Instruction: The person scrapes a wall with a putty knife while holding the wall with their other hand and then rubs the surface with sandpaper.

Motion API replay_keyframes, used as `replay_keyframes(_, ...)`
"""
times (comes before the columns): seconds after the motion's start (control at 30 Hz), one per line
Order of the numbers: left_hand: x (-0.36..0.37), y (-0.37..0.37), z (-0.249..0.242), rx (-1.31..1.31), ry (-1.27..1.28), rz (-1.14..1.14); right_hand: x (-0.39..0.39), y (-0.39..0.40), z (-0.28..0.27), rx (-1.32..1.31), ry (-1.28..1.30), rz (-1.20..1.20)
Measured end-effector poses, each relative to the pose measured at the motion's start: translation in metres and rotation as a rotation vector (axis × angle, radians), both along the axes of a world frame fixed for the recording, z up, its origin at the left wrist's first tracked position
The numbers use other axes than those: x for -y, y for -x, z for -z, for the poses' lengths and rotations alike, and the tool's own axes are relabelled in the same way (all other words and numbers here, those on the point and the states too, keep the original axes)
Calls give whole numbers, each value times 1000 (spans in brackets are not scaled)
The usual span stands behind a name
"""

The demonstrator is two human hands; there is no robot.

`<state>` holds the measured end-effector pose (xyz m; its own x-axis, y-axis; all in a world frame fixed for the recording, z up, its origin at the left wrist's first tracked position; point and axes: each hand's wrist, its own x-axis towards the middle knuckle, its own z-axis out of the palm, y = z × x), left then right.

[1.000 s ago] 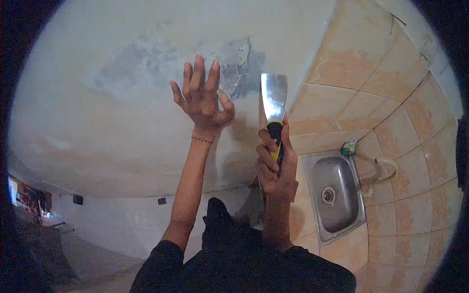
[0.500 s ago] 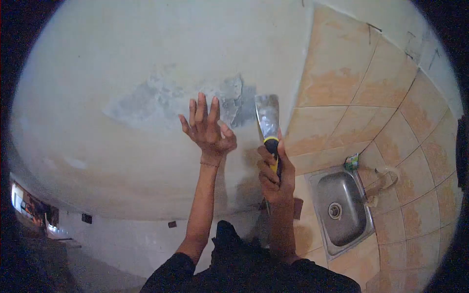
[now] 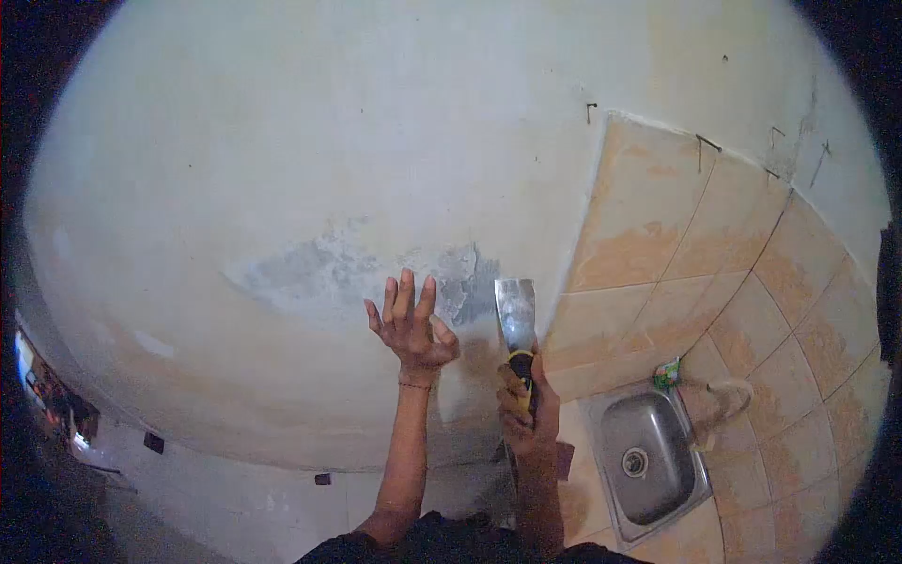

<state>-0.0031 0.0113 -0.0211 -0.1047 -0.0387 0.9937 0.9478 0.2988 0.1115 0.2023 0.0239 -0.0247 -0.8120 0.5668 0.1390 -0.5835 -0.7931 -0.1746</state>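
Observation:
My left hand (image 3: 413, 331) is raised with its fingers spread, fingertips at the lower edge of a rough grey patch (image 3: 319, 271) where the paint is gone from the pale wall (image 3: 282, 150). It holds nothing. To its right, my right hand (image 3: 529, 409) is wrapped round the black and yellow handle of a putty knife (image 3: 515, 308). The wide metal blade points upward, just right of the grey patch's ragged, flaking edge. Part of the handle is hidden behind my fingers.
Beige and orange tiles (image 3: 658, 240) cover the wall at right. Below them a steel sink (image 3: 644, 461) is set in a tiled counter, with a green packet (image 3: 667, 371) at its back corner and a tap (image 3: 738, 399) beside it. Nails (image 3: 707, 143) stick out above the tiles.
The view has tilted upward, so the wall patch, both hands and the sink sit lower in the frame. My left hand stays spread and my right hand keeps its hold on the putty knife.

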Motion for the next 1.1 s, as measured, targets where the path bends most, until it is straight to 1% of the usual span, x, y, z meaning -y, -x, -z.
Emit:
replay_keyframes(0.13, 0, 0, -1, 9, 0, 23, 13, -1, -6, 136, -5, 81)
replay_keyframes(0.23, 0, -1, -2, 11, 4, 21, 15, -3, -12, 92, 38, 64)
replay_keyframes(0.33, -1, -1, -2, 19, 2, 20, 12, -1, -7, -71, 43, 6)
replay_keyframes(0.43, 2, -3, 1, 28, 7, 28, 12, -3, -6, -62, 55, 4)
replay_keyframes(0.53, -6, 1, -2, 24, -38, 53, 11, -5, -20, 64, -5, 61)
replay_keyframes(0.63, -2, -1, 1, 24, -18, 48, 4, -2, -3, 19, 56, 7)
replay_keyframes(0.73, -2, -1, -2, 3, -25, 41, -1, 3, 10, -212, 105, -84)
replay_keyframes(0.83, -2, -2, -4, 7, -33, 39, 1, -1, 2, -118, 81, -68)
replay_keyframes(0.93, -3, -1, 0, 15, -26, 30, 6, -2, 2, -91, 66, -25)
replay_keyframes(1.0, -4, 0, 1, 16, -25, 27, 7, -4, -1, -38, -28, 5)
replay_keyframes(1.1, -3, -3, 0, 33, -29, 29, 9, -6, -8, 77, -64, 81)
